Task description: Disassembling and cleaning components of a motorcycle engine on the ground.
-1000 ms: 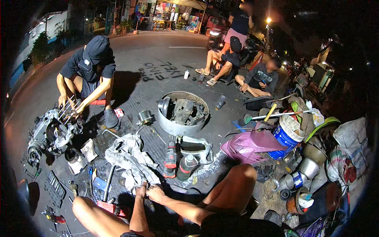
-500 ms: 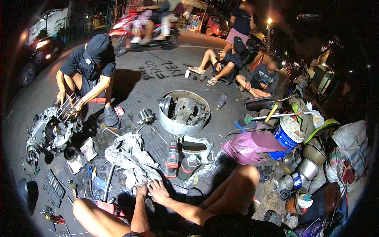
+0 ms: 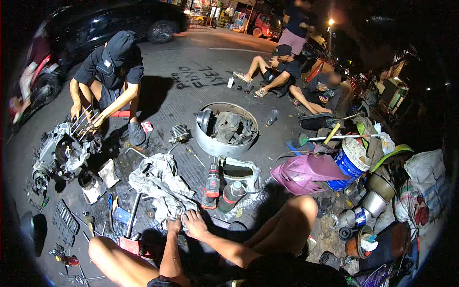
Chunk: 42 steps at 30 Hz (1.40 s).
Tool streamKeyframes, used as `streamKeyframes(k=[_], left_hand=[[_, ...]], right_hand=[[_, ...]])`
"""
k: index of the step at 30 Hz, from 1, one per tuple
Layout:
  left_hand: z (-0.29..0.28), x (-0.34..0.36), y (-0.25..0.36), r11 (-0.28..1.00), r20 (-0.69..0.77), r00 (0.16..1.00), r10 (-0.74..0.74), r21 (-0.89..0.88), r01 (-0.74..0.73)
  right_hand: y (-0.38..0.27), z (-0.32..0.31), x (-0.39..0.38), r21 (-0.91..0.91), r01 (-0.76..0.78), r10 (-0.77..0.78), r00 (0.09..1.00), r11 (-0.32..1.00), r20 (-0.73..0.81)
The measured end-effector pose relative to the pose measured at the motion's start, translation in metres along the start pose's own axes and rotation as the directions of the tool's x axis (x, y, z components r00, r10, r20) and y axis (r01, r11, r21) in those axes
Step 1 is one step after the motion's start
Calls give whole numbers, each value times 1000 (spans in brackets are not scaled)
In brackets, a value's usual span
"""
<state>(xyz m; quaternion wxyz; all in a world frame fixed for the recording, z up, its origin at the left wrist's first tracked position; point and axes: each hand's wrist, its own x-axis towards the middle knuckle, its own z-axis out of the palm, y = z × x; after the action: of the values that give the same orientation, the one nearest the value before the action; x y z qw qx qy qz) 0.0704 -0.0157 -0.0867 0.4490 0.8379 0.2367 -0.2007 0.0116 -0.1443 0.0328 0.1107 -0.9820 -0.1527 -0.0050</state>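
Both hands are at the near end of a crumpled pale-grey cloth (image 3: 160, 185), which lies on the dark ridged road (image 3: 165, 112) beyond my knees. On it, my left hand (image 3: 173, 225) is bunched, its fingers bent, while my right hand (image 3: 195, 225) lies close beside it, back upward, fingers reaching over the fabric. I cannot tell how firmly either one grips, since my palms and fingertips are turned from view. To the cloth's left lies a long silver metal bar (image 3: 133, 215); to its right stand a red-and-black power drill (image 3: 211, 189) and a dark bottle with a grey cap (image 3: 233, 196).

Deep shadow between my legs swallows whatever small pieces lie there, and my left knee partly covers a red metal object (image 3: 129, 245). Across from me, a crouching co-worker's fingers are hard to make out among thin rods above a grey metal engine (image 3: 69, 148). A black car (image 3: 119, 26) is cut off by the upper edge, and a blurred red motorbike (image 3: 44, 79) runs into the dark rim.

Dark capital letters (image 3: 197, 79) stand in short, legible lines on the road. White print on a blue-and-white plastic bucket (image 3: 345, 167) is too small for me to read, as are the drill's markings.
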Motion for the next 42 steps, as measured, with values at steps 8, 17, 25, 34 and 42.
streamKeyframes(k=[8,17,25,34,42], left_hand=[[1,-6,13,1000,-37,999,-12,21,12],[1,-1,5,999,0,999,40,-10,-40],[8,9,-4,984,17,987,160,-75,-159],[-2,-5,5,997,-33,998,46,-56,-47],[-13,-3,-4,992,8,999,34,-120,-33]], right_hand=[[6,21,-11,-16,-33,33,998,999,-45],[5,8,-5,80,-36,38,999,996,-25],[5,-1,0,64,-93,88,994,994,68],[1,14,-9,119,-76,83,995,990,-56],[-5,4,6,90,-111,109,994,990,29]])
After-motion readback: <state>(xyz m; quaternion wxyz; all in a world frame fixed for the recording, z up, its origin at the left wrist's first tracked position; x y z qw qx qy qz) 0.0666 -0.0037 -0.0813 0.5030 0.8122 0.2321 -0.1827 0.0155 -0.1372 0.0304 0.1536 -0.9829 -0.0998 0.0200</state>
